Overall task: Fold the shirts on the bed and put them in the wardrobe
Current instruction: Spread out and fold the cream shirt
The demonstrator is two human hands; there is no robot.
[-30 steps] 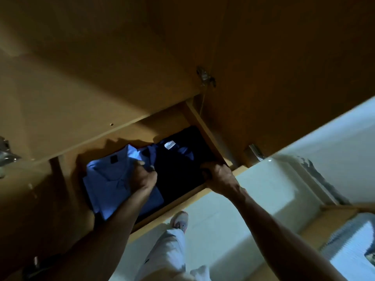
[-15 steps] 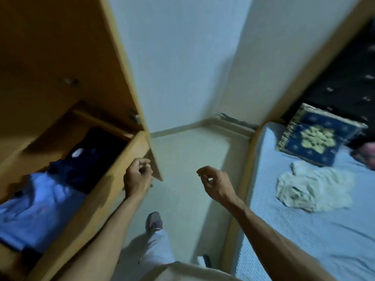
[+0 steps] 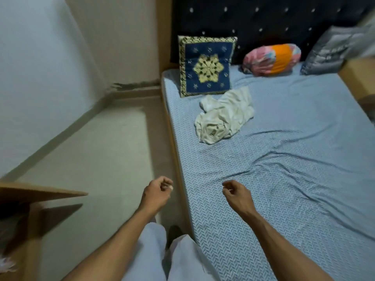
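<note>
A crumpled off-white shirt (image 3: pixel 223 116) lies on the bed (image 3: pixel 284 179), just in front of the blue cushion. My left hand (image 3: pixel 157 192) hangs over the floor beside the bed's edge, fingers loosely curled, holding nothing. My right hand (image 3: pixel 236 194) hovers over the near part of the blue sheet, fingers also curled and empty. Both hands are well short of the shirt. Only a corner of the wardrobe (image 3: pixel 40 193) shows at the lower left; the folded shirts inside it are out of view.
A blue and gold cushion (image 3: pixel 206 65) leans on the dark headboard (image 3: pixel 263 21), with a pink and orange bolster (image 3: pixel 273 58) and a grey pillow (image 3: pixel 332 51) to its right. A wooden piece (image 3: pixel 359 78) stands at the bed's right edge. Pale floor (image 3: pixel 101 149) runs between wall and bed.
My hands have left the folded shirts in the wardrobe drawer and come away empty. My view has swung right from the wardrobe to the bed.
</note>
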